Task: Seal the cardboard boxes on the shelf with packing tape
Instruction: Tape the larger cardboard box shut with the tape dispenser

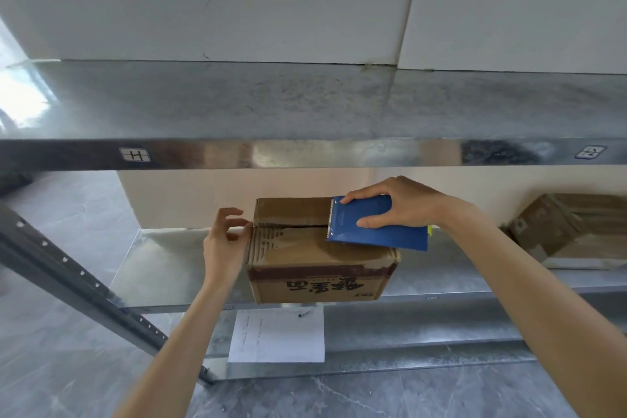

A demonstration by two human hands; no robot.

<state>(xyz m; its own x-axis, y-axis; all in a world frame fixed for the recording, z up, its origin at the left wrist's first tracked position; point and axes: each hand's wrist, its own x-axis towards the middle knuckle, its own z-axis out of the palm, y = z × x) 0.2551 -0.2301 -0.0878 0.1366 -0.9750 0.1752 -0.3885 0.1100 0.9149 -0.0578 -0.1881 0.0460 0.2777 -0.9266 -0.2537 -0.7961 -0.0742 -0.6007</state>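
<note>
Gripping: right hand (400, 204) grasps the flat blue plastic tape dispenser (376, 227), laid across the top seam.
Left hand (224, 244): pinches the seam's left end, perhaps holding clear tape there.
Progress: brown printed cardboard box (315, 268), at the near edge of the grey metal shelf (163, 265), has its seam gaping; sealing looks barely begun.
Count: two boxes, with the plain second cardboard box (573, 231) far right; one dispenser.

Both my bare forearms reach forward. My left hand (225, 241) pinches the left edge of the box (315, 268) with curled fingers; my right hand (400, 205) grips the tape dispenser (376, 231) from above.
</note>
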